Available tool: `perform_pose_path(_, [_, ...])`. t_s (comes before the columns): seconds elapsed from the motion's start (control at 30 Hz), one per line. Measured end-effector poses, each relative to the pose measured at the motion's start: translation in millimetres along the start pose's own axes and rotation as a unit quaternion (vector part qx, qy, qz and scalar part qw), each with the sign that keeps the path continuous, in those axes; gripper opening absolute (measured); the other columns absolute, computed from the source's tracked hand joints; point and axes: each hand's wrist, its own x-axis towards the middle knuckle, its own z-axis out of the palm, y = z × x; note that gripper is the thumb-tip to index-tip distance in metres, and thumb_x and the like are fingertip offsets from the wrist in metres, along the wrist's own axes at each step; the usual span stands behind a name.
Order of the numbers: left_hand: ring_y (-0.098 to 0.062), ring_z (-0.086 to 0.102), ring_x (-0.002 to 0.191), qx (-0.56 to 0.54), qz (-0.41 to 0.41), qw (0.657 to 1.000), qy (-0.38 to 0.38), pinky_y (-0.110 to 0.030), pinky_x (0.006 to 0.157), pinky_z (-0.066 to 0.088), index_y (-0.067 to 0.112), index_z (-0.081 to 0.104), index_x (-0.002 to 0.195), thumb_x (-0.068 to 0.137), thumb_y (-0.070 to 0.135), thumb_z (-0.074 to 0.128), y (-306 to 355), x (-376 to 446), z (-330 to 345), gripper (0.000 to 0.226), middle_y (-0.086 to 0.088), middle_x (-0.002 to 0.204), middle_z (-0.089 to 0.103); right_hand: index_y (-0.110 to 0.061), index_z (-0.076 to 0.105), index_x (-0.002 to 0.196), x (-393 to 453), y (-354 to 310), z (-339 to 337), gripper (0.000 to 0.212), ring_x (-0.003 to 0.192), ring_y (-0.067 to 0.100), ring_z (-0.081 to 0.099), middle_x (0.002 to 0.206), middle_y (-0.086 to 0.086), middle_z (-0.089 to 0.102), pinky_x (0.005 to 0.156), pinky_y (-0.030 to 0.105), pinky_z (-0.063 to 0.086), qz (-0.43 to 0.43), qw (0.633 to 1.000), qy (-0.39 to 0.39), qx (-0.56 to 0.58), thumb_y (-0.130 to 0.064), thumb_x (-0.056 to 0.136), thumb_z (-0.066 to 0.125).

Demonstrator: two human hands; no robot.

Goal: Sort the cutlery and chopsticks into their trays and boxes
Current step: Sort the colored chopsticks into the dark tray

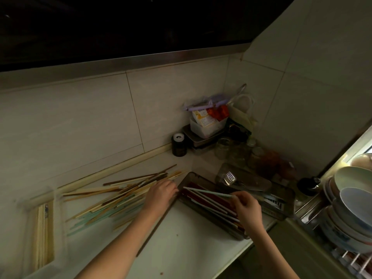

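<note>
A pale green chopstick (209,191) is pinched by the right hand (246,210) over the chopstick tray (235,235); it could slip. Left of the tray, the left hand (161,193) rests flat and relaxed on the loose chopstick pile (112,198), which could be scattered.

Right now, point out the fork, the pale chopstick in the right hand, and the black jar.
fork (229,178), head view, its tines
pale chopstick (205,191), head view, mid-shaft
black jar (178,147), head view, its side

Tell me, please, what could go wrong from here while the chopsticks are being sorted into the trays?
1. The right hand pinches only one end of the pale green chopstick over the tray; it could slip and land crooked.
2. The left hand rests on the loose chopstick pile; a careless sweep may scatter the mixed colours.
3. That tray sits near the counter edge and might get nudged off.
</note>
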Motion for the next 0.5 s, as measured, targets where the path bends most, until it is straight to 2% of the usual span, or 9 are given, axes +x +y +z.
perform_pose_path(0.1, [-0.025,0.066,0.069,-0.006,-0.054,0.998,-0.02,-0.032,0.06,0.053,0.009,0.07,0.079,0.074,0.009,0.077,-21.0,-12.2,2.7,0.008,-0.006,0.077,0.069,-0.017,0.065,0.105,0.2,11.4,-4.0,0.017,0.075,0.009,0.06,0.097,-0.002,0.066,0.065,0.019,0.047,0.02,0.995,-0.024,-0.098,-0.015,0.095,0.051])
perform_pose_path(0.2, [-0.026,0.065,0.081,0.003,-0.124,0.989,-0.077,-0.033,0.068,0.05,0.009,0.07,0.089,0.085,0.015,0.066,-40.8,-30.7,5.6,0.008,-0.008,0.09,0.069,-0.013,0.067,0.111,-1.0,17.3,-2.0,0.023,0.087,0.008,0.055,0.107,0.002,0.066,0.079,0.02,0.044,-0.011,0.984,-0.037,-0.171,-0.011,0.095,0.05])
perform_pose_path(0.37, [-0.018,0.06,0.103,0.029,-0.191,0.963,-0.19,-0.029,0.086,0.047,0.02,0.063,0.112,0.095,0.024,0.049,-64.8,-55.4,15.1,0.023,0.001,0.117,0.061,-0.014,0.066,0.111,-1.4,16.7,8.2,0.024,0.093,0.011,0.055,0.113,0.005,0.063,0.084,0.024,0.047,-0.015,0.984,-0.053,-0.168,-0.007,0.094,0.05])
perform_pose_path(0.5, [-0.018,0.051,0.117,0.034,-0.184,0.955,-0.232,-0.031,0.099,0.041,0.019,0.06,0.12,0.094,0.025,0.05,-74.8,-63.5,22.2,0.028,0.001,0.131,0.049,-0.015,0.067,0.108,0.2,13.1,18.8,0.024,0.086,0.014,0.059,0.111,0.004,0.062,0.074,0.023,0.049,-0.016,0.985,-0.068,-0.156,-0.005,0.094,0.05])
